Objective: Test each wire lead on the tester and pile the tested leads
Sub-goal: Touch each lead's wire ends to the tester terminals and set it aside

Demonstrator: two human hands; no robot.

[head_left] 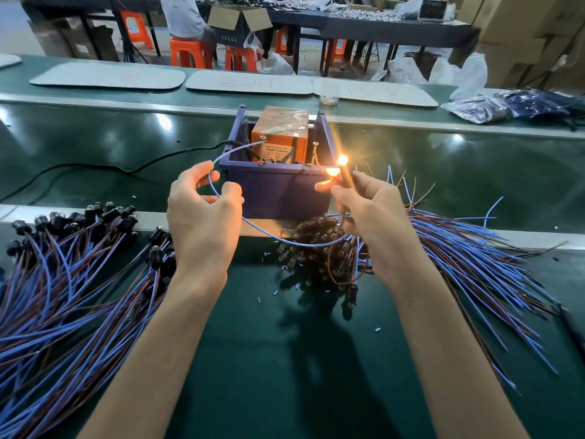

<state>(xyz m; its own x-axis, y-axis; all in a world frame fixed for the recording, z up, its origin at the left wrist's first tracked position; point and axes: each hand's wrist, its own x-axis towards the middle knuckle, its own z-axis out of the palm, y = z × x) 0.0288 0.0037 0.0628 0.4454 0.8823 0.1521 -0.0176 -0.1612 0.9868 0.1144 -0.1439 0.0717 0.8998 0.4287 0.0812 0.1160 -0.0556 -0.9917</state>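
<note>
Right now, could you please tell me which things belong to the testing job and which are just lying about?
Job: tester; purple bin; lit lamp lead in right hand; its blue wire in left hand; left pile; right pile.
Lying about: white mats; plastic bags; cardboard box.

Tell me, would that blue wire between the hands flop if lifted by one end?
Probably flop: the blue wire sags in a loop between the left hand and right hand. Likely light: fingertips alone hold it. The lit bulb at its end may be fragile.
</note>
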